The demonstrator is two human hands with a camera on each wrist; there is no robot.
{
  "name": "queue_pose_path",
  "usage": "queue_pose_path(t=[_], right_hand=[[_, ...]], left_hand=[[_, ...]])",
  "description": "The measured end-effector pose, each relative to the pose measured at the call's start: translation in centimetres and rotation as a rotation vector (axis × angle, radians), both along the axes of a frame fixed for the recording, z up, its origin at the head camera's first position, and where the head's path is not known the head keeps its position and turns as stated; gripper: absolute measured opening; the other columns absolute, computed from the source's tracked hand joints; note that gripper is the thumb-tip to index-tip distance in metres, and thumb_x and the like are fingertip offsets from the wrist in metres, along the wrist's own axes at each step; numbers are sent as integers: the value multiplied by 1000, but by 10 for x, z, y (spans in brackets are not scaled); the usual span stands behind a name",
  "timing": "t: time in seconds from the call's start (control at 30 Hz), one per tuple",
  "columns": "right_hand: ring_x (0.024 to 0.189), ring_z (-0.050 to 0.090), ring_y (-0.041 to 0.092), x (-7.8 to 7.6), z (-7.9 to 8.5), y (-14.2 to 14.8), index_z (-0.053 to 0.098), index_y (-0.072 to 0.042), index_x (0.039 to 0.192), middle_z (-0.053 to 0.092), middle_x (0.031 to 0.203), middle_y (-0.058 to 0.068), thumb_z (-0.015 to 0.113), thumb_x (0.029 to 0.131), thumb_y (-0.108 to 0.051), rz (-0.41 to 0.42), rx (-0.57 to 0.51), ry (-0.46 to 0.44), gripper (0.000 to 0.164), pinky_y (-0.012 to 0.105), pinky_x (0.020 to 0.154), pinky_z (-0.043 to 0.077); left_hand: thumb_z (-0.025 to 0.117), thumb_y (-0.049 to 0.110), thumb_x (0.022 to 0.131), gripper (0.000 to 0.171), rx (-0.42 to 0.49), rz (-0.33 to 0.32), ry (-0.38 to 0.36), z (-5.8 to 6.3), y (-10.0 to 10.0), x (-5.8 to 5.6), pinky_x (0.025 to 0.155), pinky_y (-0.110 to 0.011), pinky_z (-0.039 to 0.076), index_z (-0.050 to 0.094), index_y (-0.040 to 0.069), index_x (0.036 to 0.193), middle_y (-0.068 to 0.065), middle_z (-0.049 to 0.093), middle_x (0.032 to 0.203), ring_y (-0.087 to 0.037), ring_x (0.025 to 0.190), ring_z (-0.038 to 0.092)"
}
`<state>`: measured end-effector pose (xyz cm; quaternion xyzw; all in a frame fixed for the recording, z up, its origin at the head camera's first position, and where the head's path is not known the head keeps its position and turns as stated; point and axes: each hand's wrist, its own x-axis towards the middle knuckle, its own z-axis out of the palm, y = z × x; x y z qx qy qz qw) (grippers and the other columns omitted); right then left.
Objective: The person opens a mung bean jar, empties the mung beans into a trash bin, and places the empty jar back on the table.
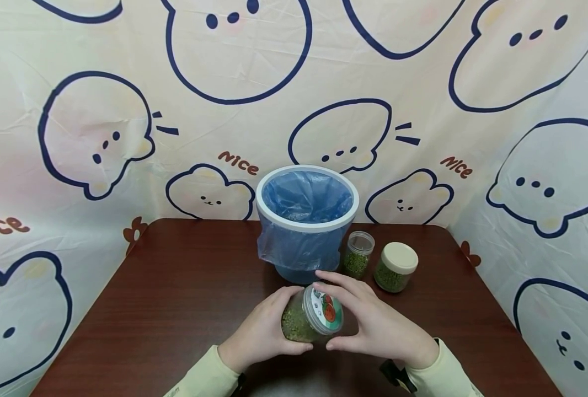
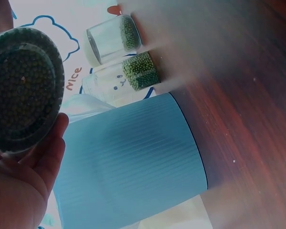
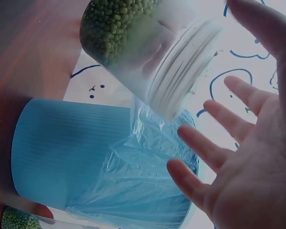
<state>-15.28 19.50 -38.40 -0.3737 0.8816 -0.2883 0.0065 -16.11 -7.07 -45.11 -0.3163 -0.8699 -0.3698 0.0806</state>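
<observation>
My left hand grips a clear jar of small green beans, tilted so that its lid faces right and up. That lid has a round label with a red and green picture. In the left wrist view the jar's bottom shows, dark with beans. My right hand is beside the lid, its fingers spread and bent only a little. The right wrist view shows a gap between these fingers and the jar's ridged lid.
Behind the hands stands a blue bin with a white rim and a blue plastic liner. To its right are a slim clear jar and a white-lidded jar, both holding green beans. A printed cloth hangs around the brown table.
</observation>
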Motion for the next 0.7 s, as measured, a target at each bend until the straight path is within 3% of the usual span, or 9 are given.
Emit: queue_pose_path(t=[0.23,0.7], right_hand=[[141,39,17,1,-2,-3,38,-44,154,35,159,-13,76,86,-59,-102,-34,4,79,48,101,54],[127,46,13,0,-10,-9,43,-40,152,41,147,-11,75,86,-60,-152,-59,-65,76,35,94,56]], left_hand=[[96,43,68,95,0,23,-46,1,1,0,96,-39,56,47,15,144,3,59,133,-11,113,59],[97,42,68,95,2,28,-47,-1,1,0,96,-39,56,47,15,144,3,59,134,-11,114,59]])
